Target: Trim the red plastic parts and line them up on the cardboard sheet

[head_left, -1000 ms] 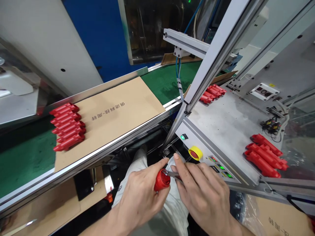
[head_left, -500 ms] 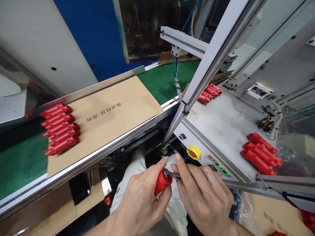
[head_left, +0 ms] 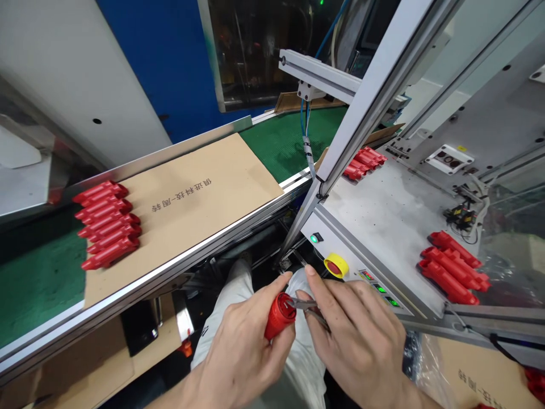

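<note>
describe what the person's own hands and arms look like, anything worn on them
The left hand and right hand are both gloveless, with no ring or watch showing. The parts of the forearms in view have no sleeves, cables or markings. Below, the person wears pale trousers with a small dark marking on one leg.

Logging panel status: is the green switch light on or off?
On: the green light glows brightly, up and left of the yellow-ringed red button.

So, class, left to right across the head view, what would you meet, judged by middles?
Row of red parts, printed lettering, left hand, held red part, metal tool, right hand, nearer red parts on the machine table.
</note>
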A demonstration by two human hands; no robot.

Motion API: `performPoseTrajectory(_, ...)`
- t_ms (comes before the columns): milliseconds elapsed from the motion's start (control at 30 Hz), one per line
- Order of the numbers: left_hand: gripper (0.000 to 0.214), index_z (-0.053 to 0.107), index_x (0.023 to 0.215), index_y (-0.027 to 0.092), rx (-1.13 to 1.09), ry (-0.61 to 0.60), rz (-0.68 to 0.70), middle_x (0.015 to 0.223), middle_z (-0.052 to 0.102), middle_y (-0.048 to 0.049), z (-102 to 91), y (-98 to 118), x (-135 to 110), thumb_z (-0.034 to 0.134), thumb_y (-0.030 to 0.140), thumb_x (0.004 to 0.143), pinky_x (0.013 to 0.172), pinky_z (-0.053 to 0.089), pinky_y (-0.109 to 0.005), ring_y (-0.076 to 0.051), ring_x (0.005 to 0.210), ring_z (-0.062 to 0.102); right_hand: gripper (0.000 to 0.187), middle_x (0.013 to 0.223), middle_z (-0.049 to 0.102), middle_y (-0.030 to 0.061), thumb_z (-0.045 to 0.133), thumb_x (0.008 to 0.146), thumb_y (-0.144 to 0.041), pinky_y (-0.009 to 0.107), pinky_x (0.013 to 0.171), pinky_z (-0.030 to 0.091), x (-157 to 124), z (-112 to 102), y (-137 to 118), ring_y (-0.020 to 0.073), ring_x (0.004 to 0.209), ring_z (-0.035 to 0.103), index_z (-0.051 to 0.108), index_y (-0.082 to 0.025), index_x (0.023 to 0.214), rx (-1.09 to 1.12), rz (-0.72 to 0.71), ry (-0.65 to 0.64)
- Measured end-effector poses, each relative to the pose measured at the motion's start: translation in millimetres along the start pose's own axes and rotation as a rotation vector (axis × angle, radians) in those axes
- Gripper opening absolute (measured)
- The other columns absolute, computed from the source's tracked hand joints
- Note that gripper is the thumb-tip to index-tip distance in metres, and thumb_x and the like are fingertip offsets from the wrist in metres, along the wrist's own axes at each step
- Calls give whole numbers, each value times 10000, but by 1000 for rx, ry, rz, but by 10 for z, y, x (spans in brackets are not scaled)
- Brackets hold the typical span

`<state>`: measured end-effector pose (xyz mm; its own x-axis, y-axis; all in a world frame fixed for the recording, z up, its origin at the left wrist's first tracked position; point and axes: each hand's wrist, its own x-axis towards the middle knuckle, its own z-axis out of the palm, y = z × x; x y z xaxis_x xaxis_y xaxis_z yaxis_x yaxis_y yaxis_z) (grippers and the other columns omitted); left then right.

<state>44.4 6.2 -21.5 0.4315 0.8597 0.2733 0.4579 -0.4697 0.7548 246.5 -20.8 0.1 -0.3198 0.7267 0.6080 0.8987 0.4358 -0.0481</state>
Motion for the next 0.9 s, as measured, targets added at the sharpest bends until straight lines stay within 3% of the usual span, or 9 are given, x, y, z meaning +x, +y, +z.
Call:
performPoseTrajectory(500, 555, 506, 1532, 247, 34, -6, 19, 1103, 842, -22, 27, -5, -22, 592, 178, 987, 736, 675, -272, -172, 824, 838, 497, 1008, 822, 80, 768, 994, -137, 435, 801, 457, 2, -33, -34, 234, 850, 626, 672, -43, 1473, -76, -37, -42)
performPoseTrajectory(733, 583, 477, 1551, 266, 61, -11, 19, 1237, 843, -35, 32, -13, -6, 597, 184, 986, 806, 694, -278, -195, 993, 860, 521, 983, 821, 71, 794, 982, -135, 414, 810, 477, -27, -23, -28, 214, 831, 632, 664, -42, 1477, -84, -29, -15)
performPoseTrajectory(900, 605, 462, 1574, 290, 38, -37, 13, 1199, 846, -7, 20, 9, 7, 580, 183, 991, 777, 694, -272, -183, 954, 861, 519, 1011, 820, 70, 778, 991, -140, 418, 818, 467, -10, -51, -36, 221, 862, 637, 662, -55, 1490, -98, -27, -33)
